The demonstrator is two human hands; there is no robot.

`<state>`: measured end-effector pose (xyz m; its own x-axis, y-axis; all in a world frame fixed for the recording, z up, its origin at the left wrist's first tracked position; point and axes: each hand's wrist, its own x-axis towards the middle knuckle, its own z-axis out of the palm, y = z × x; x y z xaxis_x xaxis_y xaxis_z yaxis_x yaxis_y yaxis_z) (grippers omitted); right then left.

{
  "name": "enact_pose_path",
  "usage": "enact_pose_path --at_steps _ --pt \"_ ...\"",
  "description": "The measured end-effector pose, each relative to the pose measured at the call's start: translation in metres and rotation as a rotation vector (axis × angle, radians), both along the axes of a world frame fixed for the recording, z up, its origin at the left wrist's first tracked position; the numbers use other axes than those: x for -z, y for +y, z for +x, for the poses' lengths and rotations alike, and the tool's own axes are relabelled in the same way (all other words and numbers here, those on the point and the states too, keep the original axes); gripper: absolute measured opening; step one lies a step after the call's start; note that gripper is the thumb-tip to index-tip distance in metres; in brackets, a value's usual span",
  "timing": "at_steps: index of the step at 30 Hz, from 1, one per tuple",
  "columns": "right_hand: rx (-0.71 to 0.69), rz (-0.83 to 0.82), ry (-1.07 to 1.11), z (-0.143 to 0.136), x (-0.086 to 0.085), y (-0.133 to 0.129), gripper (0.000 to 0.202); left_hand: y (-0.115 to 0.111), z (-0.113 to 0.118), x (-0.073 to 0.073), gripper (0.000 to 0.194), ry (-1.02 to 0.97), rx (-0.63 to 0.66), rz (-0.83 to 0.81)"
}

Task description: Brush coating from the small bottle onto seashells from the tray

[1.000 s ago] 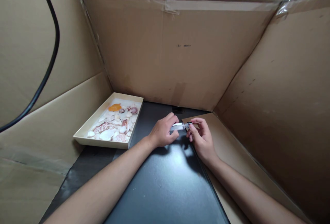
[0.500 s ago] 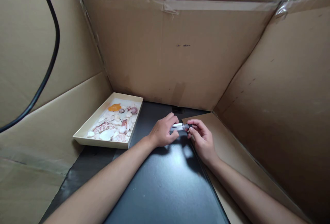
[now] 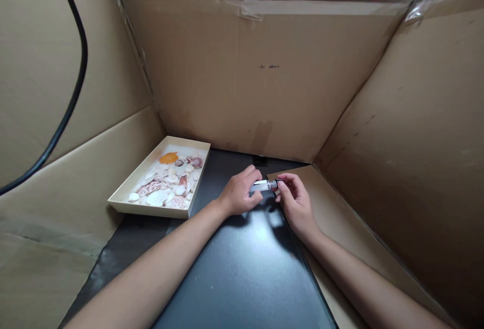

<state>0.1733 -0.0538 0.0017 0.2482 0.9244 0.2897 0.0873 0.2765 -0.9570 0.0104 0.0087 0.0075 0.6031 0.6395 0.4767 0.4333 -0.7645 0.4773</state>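
Both my hands meet over the dark tabletop [image 3: 227, 268], right of the tray. My left hand [image 3: 241, 191] is wrapped round the body of a small clear tube [image 3: 260, 185] with a narrower neck, lying roughly level; the body's left end is hidden in my palm. At the tube's right end, the thumb and fingers of my right hand [image 3: 297, 203] pinch its dark end piece, mostly covered by the fingertips. What the tube contains is too small to make out.
A shallow cream tray [image 3: 151, 211] of seashells and an orange piece [image 3: 168, 158] stands at the left. Cardboard walls [image 3: 227, 81] close in the back and both sides. A cardboard sheet [image 3: 340, 223] lies along the right, and a black cable [image 3: 81, 66] hangs at upper left.
My right fingers have shifted slightly on the dark end piece, covering more of it, and that hand has risen a little. My left hand and the tube have hardly moved.
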Motion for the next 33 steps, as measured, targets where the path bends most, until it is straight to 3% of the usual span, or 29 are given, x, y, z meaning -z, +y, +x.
enact_pose_path --at_steps 16,20,27,33 --pt "-0.004 0.054 0.046 0.0027 0.0036 0.0012 0.016 0.0016 0.0001 0.002 0.009 -0.009 0.002 -0.047" --pt "0.015 0.059 0.027 0.004 0.0036 0.0028 0.006 0.0023 -0.0001 0.0028 0.009 -0.015 0.002 -0.051" --pt "0.015 -0.01 0.011 0.0027 0.0003 0.003 0.024 0.0023 0.0001 0.0026 0.009 -0.014 -0.005 -0.059" --pt "-0.008 -0.016 0.007 0.0028 0.003 0.0033 0.02 0.0024 0.0001 0.003 0.008 -0.025 -0.005 -0.051"
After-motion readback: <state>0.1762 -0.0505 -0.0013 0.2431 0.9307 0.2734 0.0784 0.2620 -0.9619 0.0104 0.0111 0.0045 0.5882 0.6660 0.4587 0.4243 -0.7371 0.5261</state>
